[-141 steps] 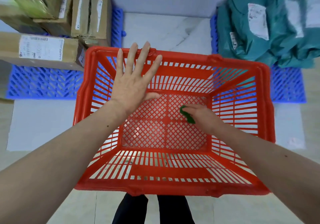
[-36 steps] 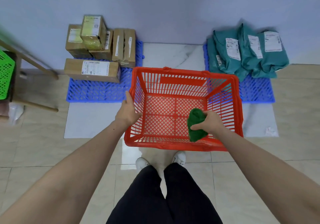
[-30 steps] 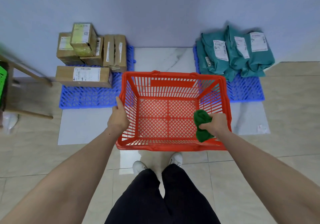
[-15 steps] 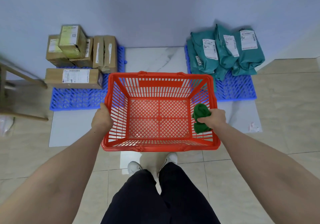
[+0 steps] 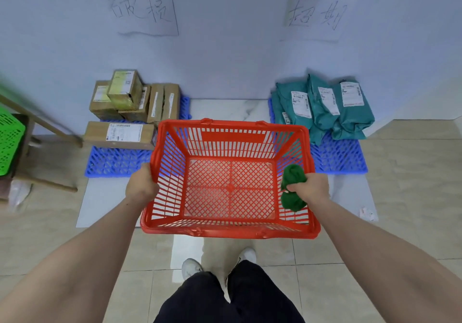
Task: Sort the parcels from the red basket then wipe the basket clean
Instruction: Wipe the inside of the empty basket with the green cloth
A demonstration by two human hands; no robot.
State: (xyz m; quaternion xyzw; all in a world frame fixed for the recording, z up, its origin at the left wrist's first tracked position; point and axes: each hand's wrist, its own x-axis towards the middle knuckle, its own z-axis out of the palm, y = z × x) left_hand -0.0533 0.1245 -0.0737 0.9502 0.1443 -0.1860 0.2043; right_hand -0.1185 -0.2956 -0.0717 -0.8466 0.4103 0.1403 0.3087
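Now five cardboard boxes (image 5: 130,112), three teal mailers (image 5: 325,105), one red basket (image 5: 230,230).

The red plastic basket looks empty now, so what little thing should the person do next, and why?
Probably set the red plastic basket down out of the way. It holds no parcels: the brown cardboard boxes and teal mailer bags lie on blue mats. The left hand grips one rim; the right hand pinches the green cloth against the other.

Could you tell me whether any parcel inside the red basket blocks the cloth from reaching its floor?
Nothing visible does: the red basket is empty inside. The right hand holds the green cloth at its right wall.
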